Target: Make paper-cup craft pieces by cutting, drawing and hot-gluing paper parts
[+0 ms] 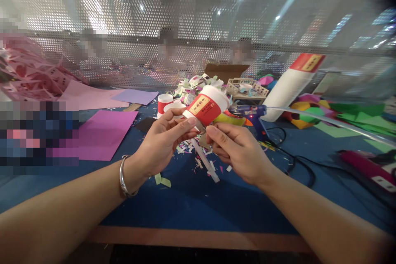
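Note:
My left hand (161,142) and my right hand (238,148) together hold a white paper cup (206,105) with a red band and a yellow label, tilted on its side above the blue table (192,202). The left fingers pinch the cup's near end; the right fingers grip it from the other side. A silver bracelet (123,177) sits on my left wrist. Beneath the hands lie paper scraps and a clear glue stick (206,161).
A blue glue gun (252,113) with a black cord stands just behind the cup. More red-and-white cups (164,103), a tall stack of cups (289,86), magenta paper (103,134), coloured paper at right, a small basket (247,90) and a perforated screen behind.

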`<control>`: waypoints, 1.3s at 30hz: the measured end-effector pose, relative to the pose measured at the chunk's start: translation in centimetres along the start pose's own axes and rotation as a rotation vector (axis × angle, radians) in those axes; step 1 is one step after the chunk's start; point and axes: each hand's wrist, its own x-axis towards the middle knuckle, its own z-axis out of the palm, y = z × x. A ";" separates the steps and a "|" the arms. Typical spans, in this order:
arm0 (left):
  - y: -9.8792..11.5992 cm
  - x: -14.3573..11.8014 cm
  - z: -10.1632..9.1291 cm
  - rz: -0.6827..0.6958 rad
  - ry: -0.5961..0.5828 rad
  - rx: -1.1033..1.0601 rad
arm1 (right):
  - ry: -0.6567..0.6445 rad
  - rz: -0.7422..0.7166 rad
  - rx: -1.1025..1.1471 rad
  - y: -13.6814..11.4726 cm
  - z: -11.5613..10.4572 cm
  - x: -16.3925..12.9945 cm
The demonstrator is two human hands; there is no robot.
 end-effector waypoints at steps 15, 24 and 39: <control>0.6 0.2 -0.4 0.063 -0.052 0.072 | -0.021 0.008 0.056 -0.1 0.1 -0.1; 0.6 0.3 -0.3 0.017 -0.085 0.147 | 0.000 0.007 0.056 -0.1 0.3 -0.1; -0.1 0.1 -0.4 0.205 -0.101 0.278 | 0.012 0.001 -0.063 0.1 0.1 -0.3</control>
